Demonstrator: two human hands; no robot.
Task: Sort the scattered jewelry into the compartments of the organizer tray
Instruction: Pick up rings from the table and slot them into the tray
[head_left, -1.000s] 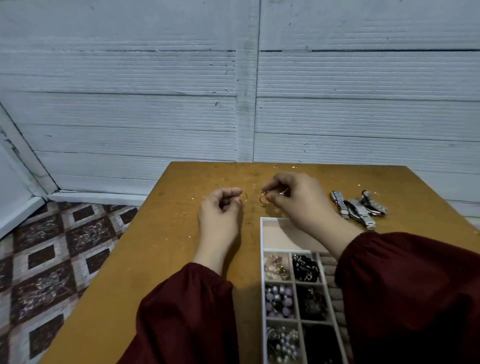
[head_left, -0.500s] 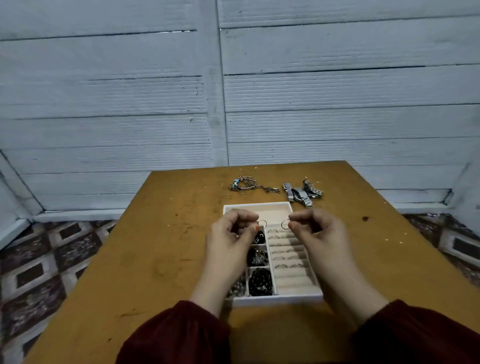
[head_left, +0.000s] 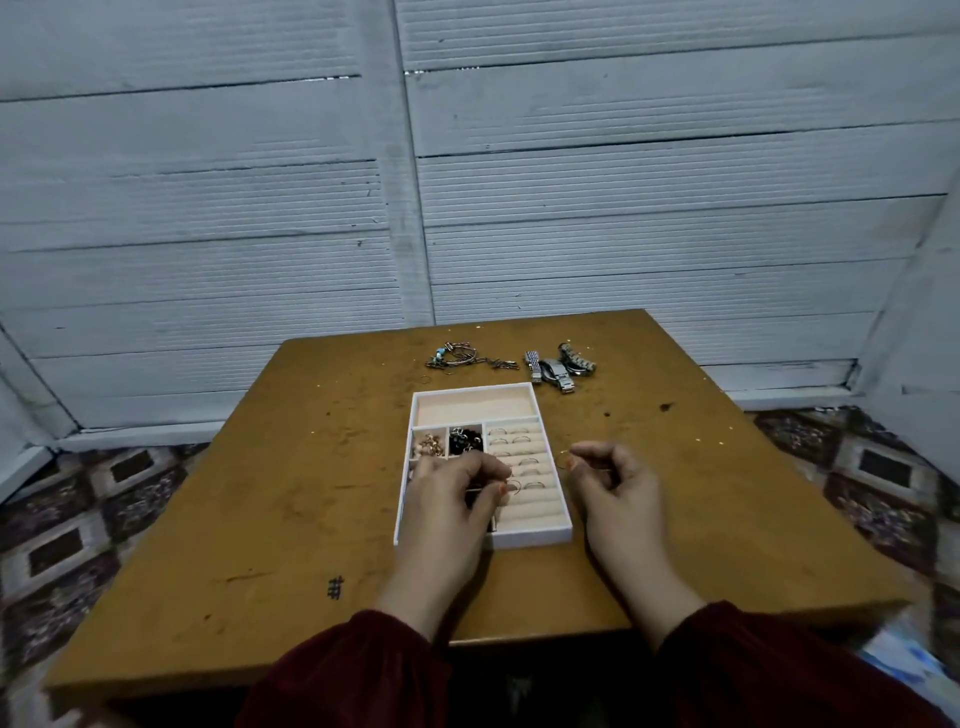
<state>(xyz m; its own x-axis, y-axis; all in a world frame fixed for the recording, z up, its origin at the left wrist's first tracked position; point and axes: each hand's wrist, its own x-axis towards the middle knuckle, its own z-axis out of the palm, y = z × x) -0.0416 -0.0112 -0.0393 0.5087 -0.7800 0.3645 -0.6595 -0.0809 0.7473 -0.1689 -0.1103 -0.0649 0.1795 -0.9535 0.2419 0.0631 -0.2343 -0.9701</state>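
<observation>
A white organizer tray (head_left: 537, 538) sits mid-table, with small compartments of beads and charms on the left and ring rolls on the right holding several rings. My left hand (head_left: 451, 499) hovers over the tray's left half and pinches a thin ring (head_left: 513, 486) at the ring rolls. My right hand (head_left: 615, 480) is just right of the tray and pinches another thin ring (head_left: 566, 461). The tray's lower left compartments are hidden under my left hand.
A tangle of chains and loose rings (head_left: 467, 358) lies behind the tray. Metal watches (head_left: 558, 366) lie to its right. The wooden table (head_left: 260, 493) stands against a white wall, with patterned floor on both sides.
My hands came back from the far end of the table to the tray. The left hand lowered its ring onto the ring rolls; the right hand moved to the tray's right side.
</observation>
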